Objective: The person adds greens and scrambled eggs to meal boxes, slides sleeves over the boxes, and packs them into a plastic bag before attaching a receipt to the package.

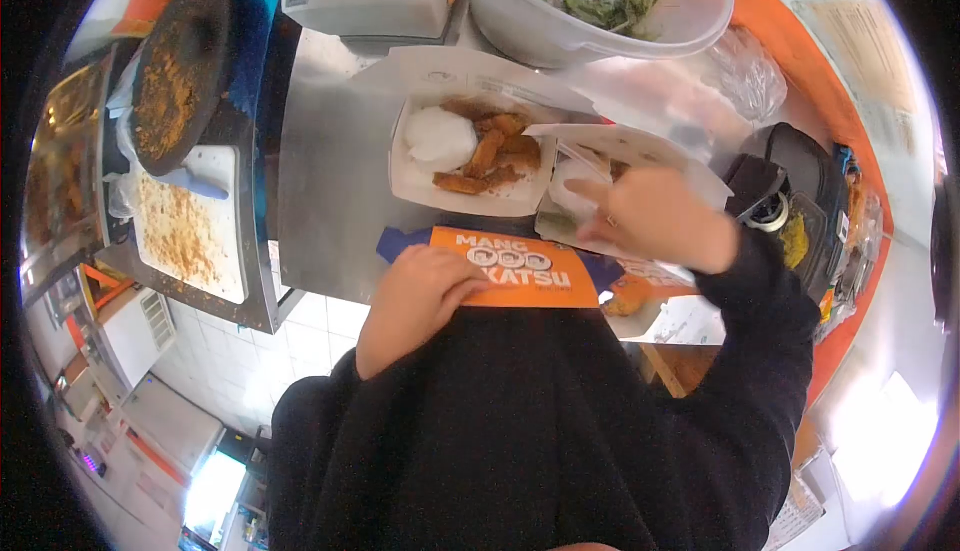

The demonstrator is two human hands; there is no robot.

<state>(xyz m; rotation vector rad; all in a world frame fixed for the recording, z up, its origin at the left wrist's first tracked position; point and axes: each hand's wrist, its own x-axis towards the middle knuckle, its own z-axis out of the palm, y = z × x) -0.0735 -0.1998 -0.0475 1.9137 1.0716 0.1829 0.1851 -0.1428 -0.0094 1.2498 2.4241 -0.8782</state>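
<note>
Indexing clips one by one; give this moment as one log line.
left hand: on orange printed panel | right hand: at right-hand box, grip unclear | left-hand box: white mound, brown pieces

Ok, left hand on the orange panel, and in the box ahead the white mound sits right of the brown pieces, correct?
The side is wrong: the head view shows the white mound left of the brown pieces in the open box. The left hand is on the orange panel, as you said.
</note>
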